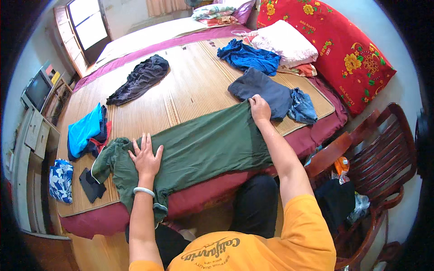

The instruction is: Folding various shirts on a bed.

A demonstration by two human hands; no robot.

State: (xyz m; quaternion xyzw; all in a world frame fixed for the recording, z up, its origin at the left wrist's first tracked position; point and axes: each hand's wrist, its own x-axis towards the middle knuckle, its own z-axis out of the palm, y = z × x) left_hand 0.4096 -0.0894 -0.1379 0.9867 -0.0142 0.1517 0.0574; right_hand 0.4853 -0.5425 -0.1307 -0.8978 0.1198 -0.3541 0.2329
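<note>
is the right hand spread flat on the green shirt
No, the right hand grips the green shirt by a corner; the left hand lies spread on it.

On the mat (192, 86) atop the bed (196, 201), a shirt (208, 142) lies nearest the person, a clothes stack (84, 131) to its left, a folded garment (264, 88) behind its right end and a pillow (287, 43) farther back, while a chair (382, 147) stands right of the bed and a screen (38, 89) left.

Two hands (145, 156) (260, 109), one bracelet (143, 189), one green garment (205, 137) show.
</note>
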